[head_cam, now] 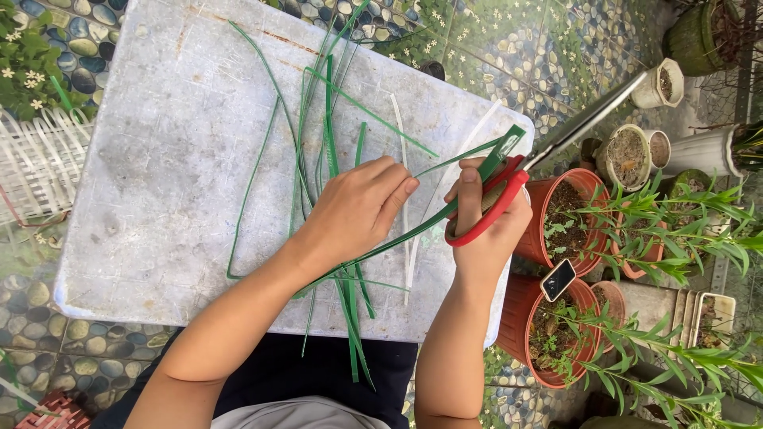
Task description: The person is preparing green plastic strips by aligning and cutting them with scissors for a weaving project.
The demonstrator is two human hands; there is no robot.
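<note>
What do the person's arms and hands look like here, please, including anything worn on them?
Both arms are bare from the lower edge of the picture to the wrist; no sleeves show. The left hand and right hand wear no gloves, and no rings, watch or bracelet are visible. Fingernails look short and unpainted. No markings show.

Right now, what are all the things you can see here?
Board: one, white, scuffed, across the lap.
Leaf strips: many, green, long and thin, spread on the board.
Pale strips: a few, whitish, among the green ones.
Scissors: one pair, red handles, at the board's right edge.
Clay pots: about three, orange-brown, with green plants, on the right.
Small pots: several, pale, top right.
Pebble floor: blue-grey, all around.
Left hand: resting on the strips.
Right hand: holding the scissors.
</note>
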